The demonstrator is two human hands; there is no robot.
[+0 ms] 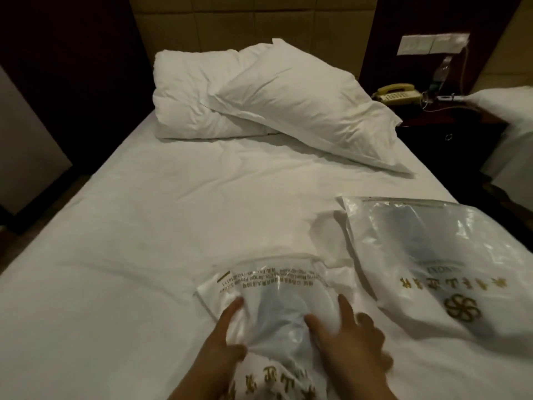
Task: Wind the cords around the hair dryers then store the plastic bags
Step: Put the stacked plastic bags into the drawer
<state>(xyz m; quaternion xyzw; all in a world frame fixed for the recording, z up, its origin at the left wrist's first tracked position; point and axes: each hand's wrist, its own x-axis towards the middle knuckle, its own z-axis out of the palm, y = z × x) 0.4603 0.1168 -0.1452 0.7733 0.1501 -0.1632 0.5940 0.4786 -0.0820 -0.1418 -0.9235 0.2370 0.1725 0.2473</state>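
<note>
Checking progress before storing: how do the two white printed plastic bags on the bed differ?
The near white plastic bag lies under both hands, left hand and right hand pressing it; the far white plastic bag lies untouched to its right. The near one looks crumpled, the far one flatter. Both carry gold print and show something dark inside.

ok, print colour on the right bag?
Gold: the flower logo and characters on the right bag, against white translucent plastic. Head view shows it.

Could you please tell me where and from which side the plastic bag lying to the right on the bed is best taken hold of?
Probably its far top edge: that band lies flat and clear of the bulge inside the right plastic bag. Reach over from the near side.
</note>
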